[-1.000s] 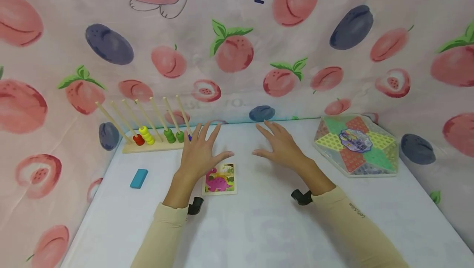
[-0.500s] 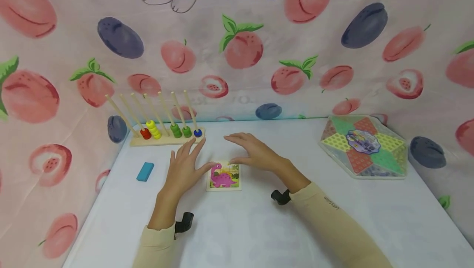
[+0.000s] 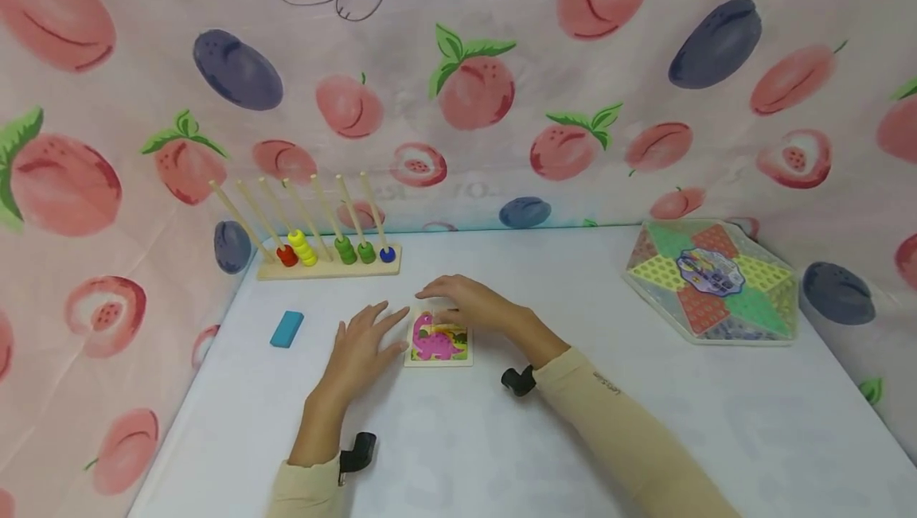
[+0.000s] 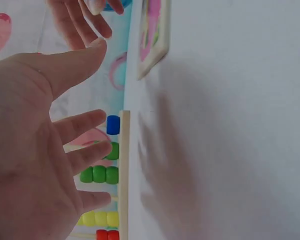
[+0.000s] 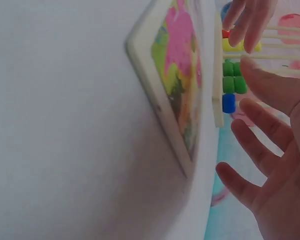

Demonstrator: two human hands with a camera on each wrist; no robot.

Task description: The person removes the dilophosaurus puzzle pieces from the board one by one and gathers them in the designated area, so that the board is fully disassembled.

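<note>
Pink-dinosaur puzzle (image 3: 437, 349) lies flat on the table (image 3: 444, 454), your left hand (image 3: 356, 360) just beside it, your right hand (image 3: 478, 305) over its far edge. Both have loosely spread fingers, gripping nothing. Its visible picture seems complete; no piece looks lifted out yet.

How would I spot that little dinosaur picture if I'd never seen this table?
On the white table, look beside the left hand, where the right hand partly hides the far edge of the dinosaur picture. Unlike the blue block or the bead rack, it's a flat square showing a pink dinosaur.
</note>
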